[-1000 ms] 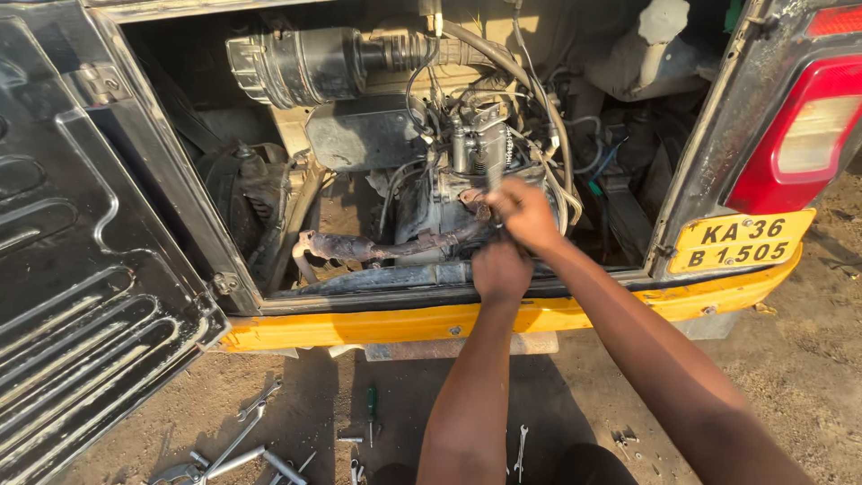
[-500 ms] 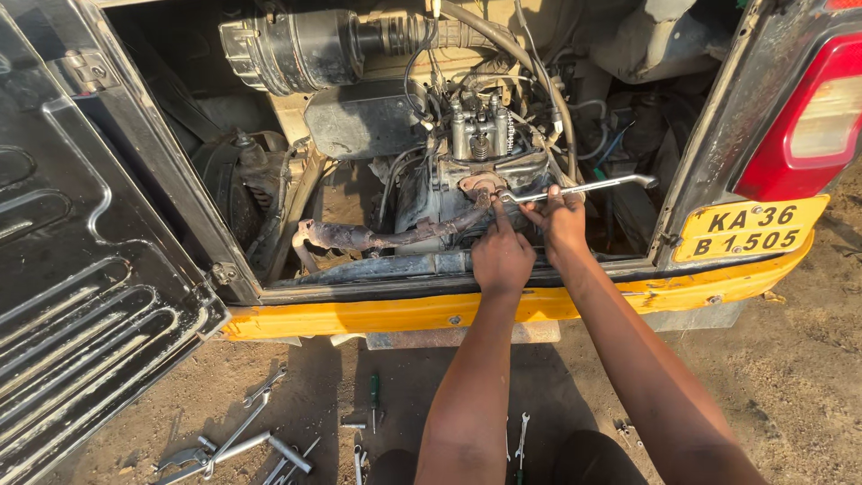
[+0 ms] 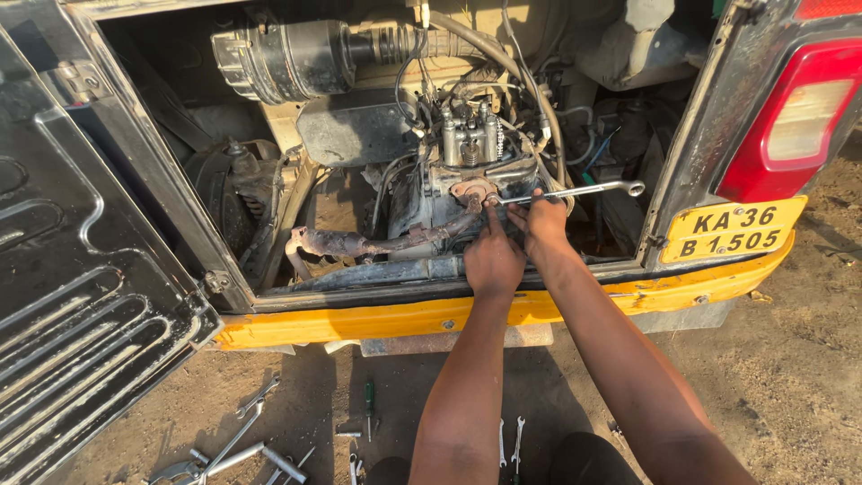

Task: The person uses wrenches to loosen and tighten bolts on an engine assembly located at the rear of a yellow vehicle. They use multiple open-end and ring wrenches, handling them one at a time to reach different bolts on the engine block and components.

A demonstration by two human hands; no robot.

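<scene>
Nearest, on the dirt ground [image 3: 790, 386]: loose tools, namely a socket bar [image 3: 229, 458], a green screwdriver [image 3: 368, 400] and two small spanners [image 3: 510, 442], all well apart from the hands.

Above these, both forearms reaching up over the yellow bumper [image 3: 359, 319] into the open engine bay.

Left hand [image 3: 492, 259]: knuckles up, index finger stretched forward and pressed against the engine [image 3: 467, 171] just beside the spanner's working end; nothing gripped, other fingers loosely curled.

Right hand [image 3: 541, 223]: closed around the shank of a long ring spanner [image 3: 575, 190], thumb and fingers pinching it near the engine end. Spanner lying nearly level, left end seated at a rusty fitting [image 3: 471, 190] low on the engine, free ring end pointing right, toward the tail lamp [image 3: 790, 126].

Judged progress: spanner already set on the fastener, turning apparently in hand; whether loosening or tightening, cannot tell. Fastener not yet out; exhaust pipe [image 3: 377, 242] below the fitting in place.

Farther back: black air-filter drum [image 3: 283, 58], ribbed hose [image 3: 422, 40], tangled wiring. Open hatch [image 3: 81, 296] hanging at left.
</scene>
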